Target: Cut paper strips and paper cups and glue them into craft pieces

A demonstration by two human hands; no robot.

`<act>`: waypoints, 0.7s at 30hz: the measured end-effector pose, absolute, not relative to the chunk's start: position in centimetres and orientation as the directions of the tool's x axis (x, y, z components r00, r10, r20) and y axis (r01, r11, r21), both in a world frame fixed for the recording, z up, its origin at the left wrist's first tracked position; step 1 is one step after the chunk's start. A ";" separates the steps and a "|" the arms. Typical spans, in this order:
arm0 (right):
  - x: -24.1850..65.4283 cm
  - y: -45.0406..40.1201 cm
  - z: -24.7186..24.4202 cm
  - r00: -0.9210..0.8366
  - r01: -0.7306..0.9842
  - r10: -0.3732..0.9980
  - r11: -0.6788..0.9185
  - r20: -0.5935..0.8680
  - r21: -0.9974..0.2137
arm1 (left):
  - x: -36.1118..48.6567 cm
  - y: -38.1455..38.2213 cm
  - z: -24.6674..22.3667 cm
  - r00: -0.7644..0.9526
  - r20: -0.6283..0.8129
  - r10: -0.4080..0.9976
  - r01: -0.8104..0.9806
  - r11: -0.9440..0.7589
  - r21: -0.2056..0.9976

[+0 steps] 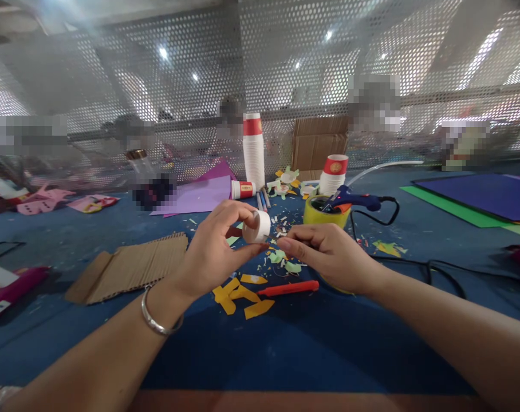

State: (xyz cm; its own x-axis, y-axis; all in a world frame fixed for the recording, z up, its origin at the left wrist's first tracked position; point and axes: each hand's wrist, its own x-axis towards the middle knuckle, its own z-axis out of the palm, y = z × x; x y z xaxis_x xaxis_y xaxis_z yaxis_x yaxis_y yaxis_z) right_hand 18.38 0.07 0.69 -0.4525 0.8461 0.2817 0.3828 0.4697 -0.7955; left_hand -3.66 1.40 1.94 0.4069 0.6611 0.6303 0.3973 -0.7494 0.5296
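My left hand (215,246) is closed on a short white paper cup piece (257,226), which looks like the cut-off bottom of a cup. It is held tilted on its side between the fingers, above the table. My right hand (329,252) is closed in a pinch just right of it. A thin, dark sliver shows between its fingertips and reaches to the cup piece's lower edge; its kind is too small to tell. Below the hands lie a red marker (291,288) and several yellow paper scraps (243,294).
A yellow tape roll (326,214) stands beyond my right hand, with a blue glue gun (354,199) resting on it. Tall stacked paper cups (253,154), a shorter cup stack (334,174), purple sheets (200,194) and corrugated cardboard (133,269) lie around. A black cord (440,266) crosses the right side.
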 end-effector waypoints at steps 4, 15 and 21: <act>18.5 0.0 0.7 -0.459 0.399 0.841 0.484 0.287 -0.779 | -3.7 1.4 2.1 0.418 0.592 0.689 0.382 -0.725 0.574; 18.6 0.0 0.7 -0.475 0.395 0.833 0.491 0.285 -0.776 | -3.9 1.7 1.6 0.434 0.543 0.719 0.270 -0.678 0.683; 19.0 0.4 1.0 -0.471 0.347 0.841 0.453 0.265 -0.821 | -4.1 1.8 1.5 0.457 0.515 0.725 0.283 -0.668 0.689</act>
